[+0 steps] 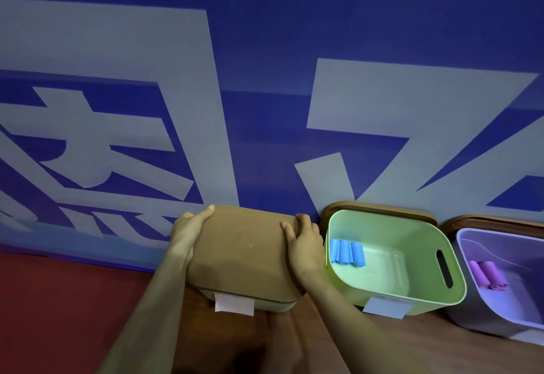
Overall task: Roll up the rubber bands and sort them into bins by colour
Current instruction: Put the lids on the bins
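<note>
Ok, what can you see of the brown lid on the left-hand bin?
The brown lid is a flat, matt rectangle with rounded corners and a small pale fleck on top. It lies over the leftmost bin, hiding all but a pale front strip with a white paper label. The left hand grips its far left corner, thumb on top; the right hand grips its right edge. Whether it is fully seated cannot be told.

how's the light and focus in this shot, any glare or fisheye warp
Head view: dim, bluish cast, no hard glare or sharp shadows. Head view: wide-angle warp stretches the forearms and leans the green bin and purple bin at the right. Head view: slightly soft, yet left hand and right hand on the brown lid and the blue rolls read clearly.
</note>
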The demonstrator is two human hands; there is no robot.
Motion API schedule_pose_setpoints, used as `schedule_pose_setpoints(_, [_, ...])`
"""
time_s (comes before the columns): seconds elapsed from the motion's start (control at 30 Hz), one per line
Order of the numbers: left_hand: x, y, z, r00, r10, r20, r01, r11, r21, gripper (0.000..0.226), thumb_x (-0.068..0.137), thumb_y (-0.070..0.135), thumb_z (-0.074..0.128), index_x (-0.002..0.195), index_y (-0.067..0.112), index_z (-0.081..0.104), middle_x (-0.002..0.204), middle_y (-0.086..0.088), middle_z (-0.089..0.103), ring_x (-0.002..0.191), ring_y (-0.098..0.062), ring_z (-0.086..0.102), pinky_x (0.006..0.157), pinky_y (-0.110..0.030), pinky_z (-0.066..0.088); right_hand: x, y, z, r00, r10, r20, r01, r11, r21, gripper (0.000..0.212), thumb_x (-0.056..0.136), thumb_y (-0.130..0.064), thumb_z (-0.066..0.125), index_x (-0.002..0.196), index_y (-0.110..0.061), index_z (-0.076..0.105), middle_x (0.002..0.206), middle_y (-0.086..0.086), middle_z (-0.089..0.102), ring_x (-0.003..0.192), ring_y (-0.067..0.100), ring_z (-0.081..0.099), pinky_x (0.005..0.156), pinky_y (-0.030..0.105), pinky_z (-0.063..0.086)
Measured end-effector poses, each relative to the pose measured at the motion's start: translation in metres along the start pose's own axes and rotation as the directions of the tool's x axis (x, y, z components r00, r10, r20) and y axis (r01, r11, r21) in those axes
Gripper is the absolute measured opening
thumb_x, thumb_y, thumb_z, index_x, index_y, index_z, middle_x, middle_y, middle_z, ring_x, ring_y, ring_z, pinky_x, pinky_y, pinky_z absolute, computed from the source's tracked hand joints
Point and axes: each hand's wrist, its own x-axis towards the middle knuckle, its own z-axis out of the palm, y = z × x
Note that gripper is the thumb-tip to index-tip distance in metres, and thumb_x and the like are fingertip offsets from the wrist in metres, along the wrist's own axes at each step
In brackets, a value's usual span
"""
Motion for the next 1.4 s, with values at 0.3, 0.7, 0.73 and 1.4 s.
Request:
schedule_pose_setpoints(0.3, [0.008,0.001,0.001,0.996,-0.084,0.012,0.084,0.993,-0.086,0.048,0.081,0.04,0.07,0.115,0.007,0.058,0.112,-0.01,0.062,0.103,-0.029,0.055,0.087,-0.039,0.044,0.002,0.002,0.001,1.0,-0.008,-0.003,0.008,1.0,0.013,0.04,0.097,-0.046,0.043,0.13,-0.023,0.044,0.123,0.004,0.051,0.108,0.023,0.053,0.087,0.036,0.045])
schedule_pose_setpoints(0.7, [-0.081,-0.04,0.06,0.82,0.532,0.21,-0.477,0.433,0.765,0.059,0.097,0.044,0.018,0.141,0.014,0.043,0.15,-0.004,0.038,0.142,-0.021,0.029,0.117,-0.043,0.012,-0.007,0.0,0.0,0.973,-0.194,-0.128,0.192,0.981,-0.034,0.025,0.095,-0.019,0.05,0.117,-0.016,0.061,0.126,0.001,0.054,0.119,0.018,0.046,0.101,0.027,0.035])
schedule_pose_setpoints(0.73, [-0.089,-0.047,0.067,0.815,0.531,0.233,-0.497,0.433,0.752,0.063,0.094,0.046,0.019,0.137,0.012,0.05,0.145,-0.007,0.046,0.138,-0.023,0.038,0.116,-0.046,0.018,-0.008,0.002,-0.002,0.976,-0.189,-0.107,0.193,0.981,0.03,0.025,0.095,-0.012,0.048,0.114,-0.015,0.063,0.127,0.001,0.052,0.12,0.016,0.045,0.1,0.021,0.031])
schedule_pose_setpoints(1.4, [-0.151,0.033,0.19,0.836,0.364,0.411,-0.513,0.786,0.347,0.053,0.098,0.028,0.047,0.144,0.005,0.032,0.15,-0.012,0.031,0.137,-0.026,0.032,0.111,-0.033,0.027,0.021,0.114,-0.206,0.967,0.091,-0.238,-0.03,0.968,0.248,0.035,0.094,-0.01,0.055,0.128,-0.008,0.055,0.13,0.009,0.058,0.121,0.024,0.053,0.099,0.03,0.039])
